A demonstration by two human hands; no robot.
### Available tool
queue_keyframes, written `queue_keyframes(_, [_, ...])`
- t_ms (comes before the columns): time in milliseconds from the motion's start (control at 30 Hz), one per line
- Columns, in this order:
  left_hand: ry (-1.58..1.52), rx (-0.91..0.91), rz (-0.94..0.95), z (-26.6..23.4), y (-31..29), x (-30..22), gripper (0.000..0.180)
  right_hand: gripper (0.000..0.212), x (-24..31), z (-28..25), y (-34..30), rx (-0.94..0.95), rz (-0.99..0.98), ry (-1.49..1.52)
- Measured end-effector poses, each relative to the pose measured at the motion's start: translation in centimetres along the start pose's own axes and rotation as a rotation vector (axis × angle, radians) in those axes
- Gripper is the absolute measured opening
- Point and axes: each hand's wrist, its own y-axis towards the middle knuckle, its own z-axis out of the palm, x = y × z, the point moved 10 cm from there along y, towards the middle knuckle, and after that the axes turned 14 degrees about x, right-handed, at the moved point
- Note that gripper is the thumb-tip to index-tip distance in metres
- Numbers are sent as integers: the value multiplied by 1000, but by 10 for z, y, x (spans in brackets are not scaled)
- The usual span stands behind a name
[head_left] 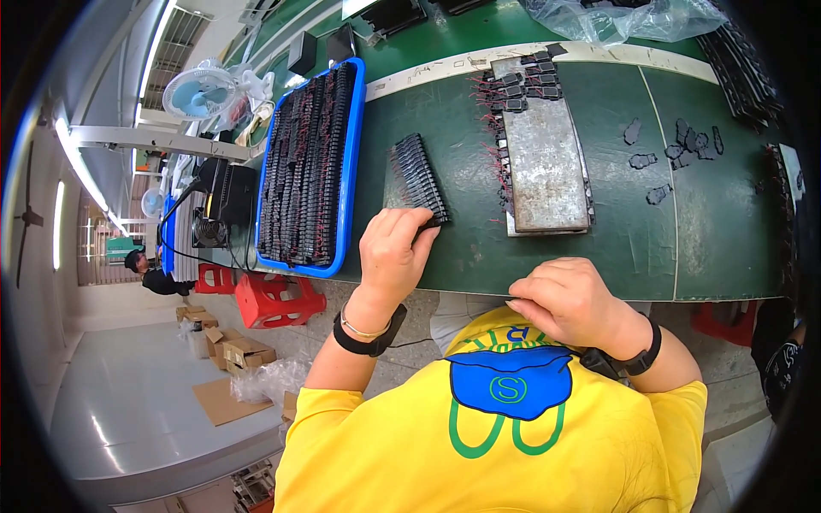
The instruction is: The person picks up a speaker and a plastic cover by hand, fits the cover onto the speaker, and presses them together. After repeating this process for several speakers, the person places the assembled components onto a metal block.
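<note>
Left hand [395, 255]: thumb and forefinger nearly together at the near end of a row of slim black parts [419, 175]; whether a piece is pinched, cannot tell. Row: on the green bench [616, 265], packed side by side, presumably to keep order. Right hand [571, 299]: fingers curled inward at the near edge; contents, if any, hidden. Grey metal slab [547, 167], right of row: wired black parts [539, 84] across its far end, red leads leftward, perhaps to keep them untangled. Blue tray [352, 162], left: filled with ranked black pieces [304, 171], likely for reach. Loose black pieces [684, 141], right: scattered.
</note>
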Motion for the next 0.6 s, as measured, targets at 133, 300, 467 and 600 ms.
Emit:
queue_keyframes(133, [-3,-21,-22,-1,1,-1,27,14,0,-3,-1,-13,-5,13])
queue_keyframes(300, [-27,-131,-22,-16,-4,-13,28,13,11,-26,-5,4,-18,29])
queue_keyframes(467, [-274,-77,146,-6,-29,-42,22,12,13,-95,10,-66,80,-154])
queue_keyframes(600, [-494,91,391,18,-28,-64,19,17,-36,-136,50,-128,333,-229])
